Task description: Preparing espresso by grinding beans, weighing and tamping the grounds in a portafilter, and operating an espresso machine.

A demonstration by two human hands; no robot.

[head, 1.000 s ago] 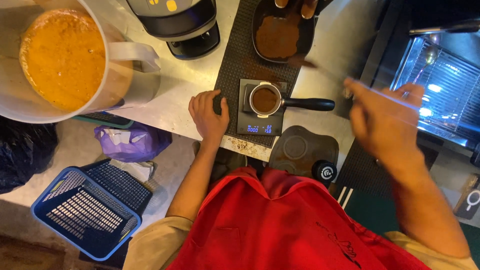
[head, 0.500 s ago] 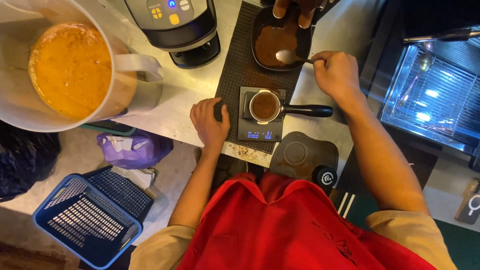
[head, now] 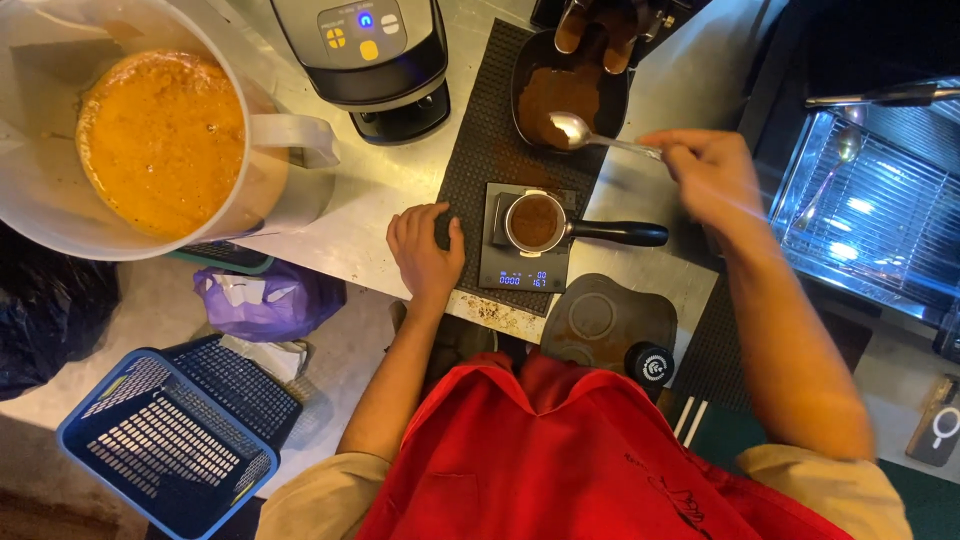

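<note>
I have one view only, from the head, looking straight down past my red apron (head: 560, 460) at the counter (head: 400, 190), close enough that the worktop fills the upper frame and floor the lower left.

One spoon (head: 572, 128) — one portafilter (head: 537, 222) — one scale (head: 525, 272)

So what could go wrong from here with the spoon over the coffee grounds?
1. The right hand holds the spoon by the far end of its handle, so grounds could spill on the black mat on the way to the filter basket.
2. The left hand rests beside the scale; a nudge could upset the reading.
3. The basket already looks nearly full and may overflow.
</note>
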